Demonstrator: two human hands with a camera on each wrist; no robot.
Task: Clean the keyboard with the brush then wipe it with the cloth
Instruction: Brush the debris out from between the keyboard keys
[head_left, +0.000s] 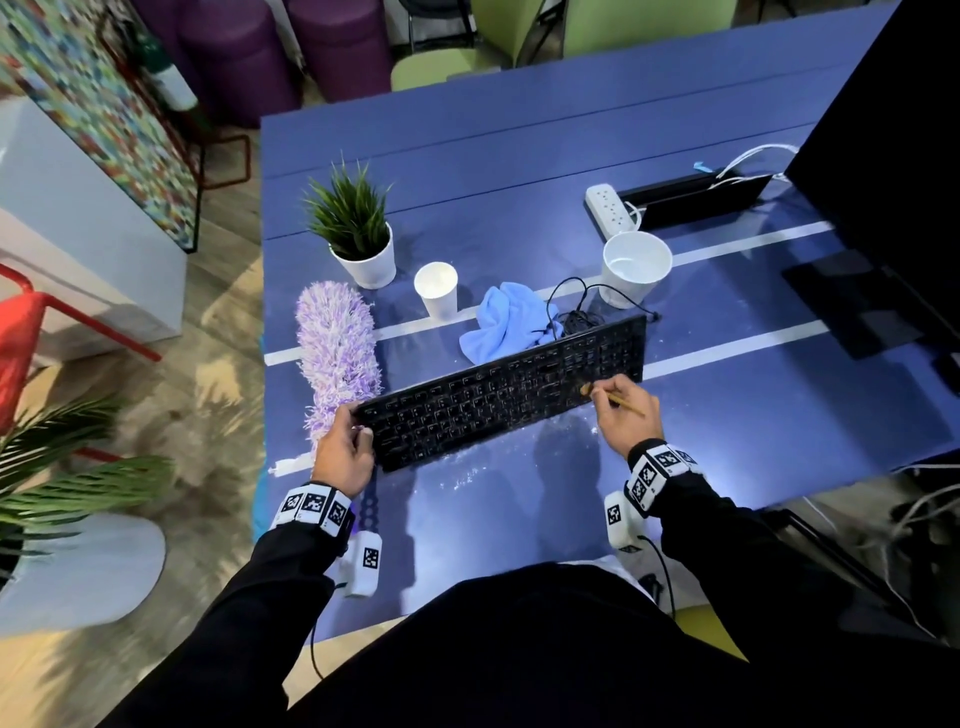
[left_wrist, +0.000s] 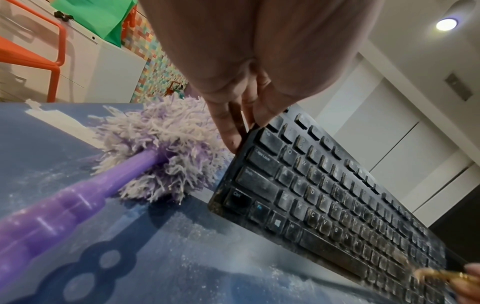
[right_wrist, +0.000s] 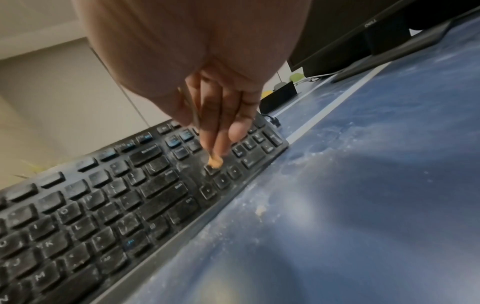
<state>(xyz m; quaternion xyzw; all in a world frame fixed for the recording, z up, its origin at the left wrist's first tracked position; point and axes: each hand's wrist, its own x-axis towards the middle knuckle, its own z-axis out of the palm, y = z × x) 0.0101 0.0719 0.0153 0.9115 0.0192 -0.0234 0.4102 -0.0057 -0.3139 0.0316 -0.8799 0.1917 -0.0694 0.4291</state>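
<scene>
A dusty black keyboard (head_left: 506, 392) (left_wrist: 324, 197) (right_wrist: 124, 197) lies slanted on the blue table (head_left: 519, 208), its far edge tilted up. My left hand (head_left: 343, 447) (left_wrist: 233, 115) grips its left end. My right hand (head_left: 621, 410) (right_wrist: 215, 123) pinches a thin wooden brush (head_left: 615, 397), and the brush's tan bristles (right_wrist: 215, 162) (left_wrist: 426, 273) touch the arrow keys at the right end. A crumpled light-blue cloth (head_left: 506, 322) lies just behind the keyboard.
A purple fluffy duster (head_left: 335, 348) (left_wrist: 145, 152) lies left of the keyboard. Behind stand a potted plant (head_left: 358, 228), a paper cup (head_left: 437, 290), a white bowl (head_left: 635, 267) and a power strip (head_left: 610, 208). A monitor (head_left: 893, 130) stands right. White dust covers the table's front.
</scene>
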